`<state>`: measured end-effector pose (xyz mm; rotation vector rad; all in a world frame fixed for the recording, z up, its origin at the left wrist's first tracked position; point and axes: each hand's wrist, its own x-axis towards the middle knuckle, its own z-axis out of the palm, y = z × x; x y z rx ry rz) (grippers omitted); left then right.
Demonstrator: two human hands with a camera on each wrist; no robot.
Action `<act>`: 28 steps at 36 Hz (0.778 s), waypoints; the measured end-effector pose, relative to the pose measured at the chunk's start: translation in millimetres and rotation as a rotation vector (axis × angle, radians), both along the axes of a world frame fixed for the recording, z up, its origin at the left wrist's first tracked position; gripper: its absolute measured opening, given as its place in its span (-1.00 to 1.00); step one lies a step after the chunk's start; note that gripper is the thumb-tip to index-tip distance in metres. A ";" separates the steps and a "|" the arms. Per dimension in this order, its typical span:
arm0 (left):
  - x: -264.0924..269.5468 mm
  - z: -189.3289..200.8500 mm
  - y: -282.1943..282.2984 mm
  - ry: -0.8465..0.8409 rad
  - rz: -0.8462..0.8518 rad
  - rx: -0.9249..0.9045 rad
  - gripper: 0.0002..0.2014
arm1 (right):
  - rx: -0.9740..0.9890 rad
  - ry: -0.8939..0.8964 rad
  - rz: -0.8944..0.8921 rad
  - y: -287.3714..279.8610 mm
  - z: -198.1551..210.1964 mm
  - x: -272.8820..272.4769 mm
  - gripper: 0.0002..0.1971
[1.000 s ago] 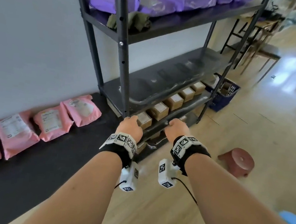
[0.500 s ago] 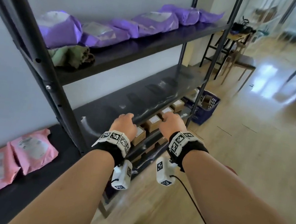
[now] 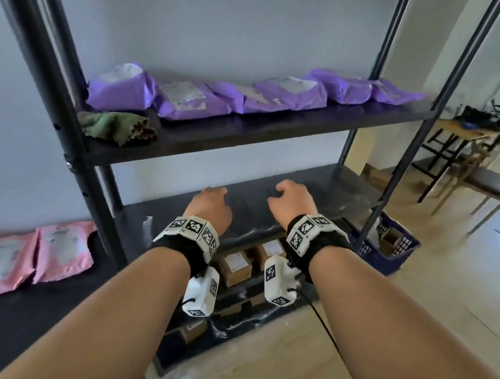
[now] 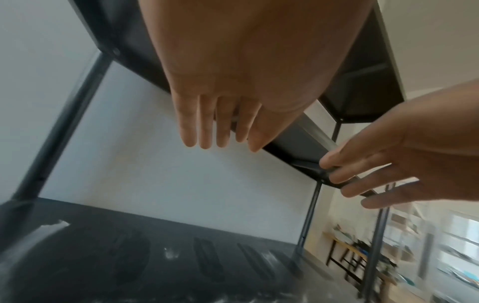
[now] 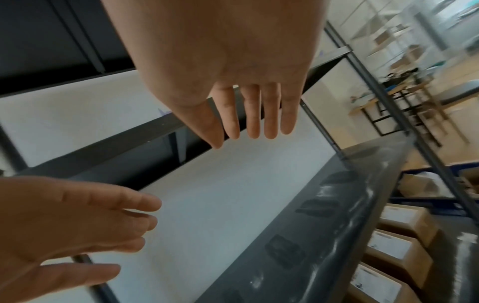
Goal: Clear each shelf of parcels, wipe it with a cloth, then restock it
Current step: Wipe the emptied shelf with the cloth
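Note:
My left hand (image 3: 210, 203) and right hand (image 3: 291, 201) hover side by side over the bare, dusty middle shelf (image 3: 322, 186) of a black metal rack. In the wrist views the left hand's fingers (image 4: 207, 127) and the right hand's fingers (image 5: 254, 114) are straight and hold nothing. Several purple parcels (image 3: 190, 99) lie in a row on the upper shelf (image 3: 250, 132). A crumpled green cloth (image 3: 117, 127) sits at that shelf's left end. Several pink parcels (image 3: 63, 247) lie on a black mat on the floor to the left.
Brown cardboard boxes (image 3: 235, 265) with white labels fill the shelf below my hands. A blue basket (image 3: 393, 249) stands on the floor past the rack's right post. A chair (image 3: 484, 185) and a wooden table (image 3: 469, 129) stand further right on the wooden floor.
Both hands rose from the shelf's front edge and moved forward over the middle shelf. My view lifted, bringing the upper shelf and cloth into fuller sight.

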<state>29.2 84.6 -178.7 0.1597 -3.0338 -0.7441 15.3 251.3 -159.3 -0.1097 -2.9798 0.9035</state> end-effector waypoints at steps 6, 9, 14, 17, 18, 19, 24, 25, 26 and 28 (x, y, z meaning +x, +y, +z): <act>27.4 25.9 -6.0 0.078 0.206 0.050 -0.51 | 0.011 0.087 0.174 -6.5 29.0 -10.8 -0.60; 49.7 41.4 -20.2 0.132 0.305 0.053 -0.51 | -0.019 0.131 0.268 -22.3 45.4 -10.2 -0.58; 81.0 69.8 -50.2 0.212 0.450 -0.006 -0.51 | -0.081 0.210 0.411 -62.4 74.3 -6.8 -0.59; 94.4 87.9 -67.2 0.252 0.501 -0.089 -0.53 | -0.114 0.246 0.488 -90.3 88.9 -2.4 -0.59; 97.3 93.4 -72.3 0.266 0.512 -0.108 -0.56 | -0.131 0.252 0.508 -99.4 92.4 -1.0 -0.59; 99.4 98.1 -77.6 0.283 0.522 -0.124 -0.58 | -0.145 0.263 0.527 -108.5 95.8 0.2 -0.59; 102.4 113.4 -104.5 0.348 0.584 -0.134 -0.61 | -0.127 0.305 0.617 -150.7 108.9 3.3 -0.66; 102.2 114.6 -109.7 0.350 0.600 -0.128 -0.60 | -0.117 0.305 0.626 -158.9 111.1 3.0 -0.65; 101.4 114.9 -114.7 0.352 0.615 -0.126 -0.59 | -0.105 0.306 0.635 -166.7 112.9 2.7 -0.63; 98.4 115.3 -123.0 0.350 0.631 -0.123 -0.58 | -0.089 0.313 0.648 -180.5 117.4 0.8 -0.62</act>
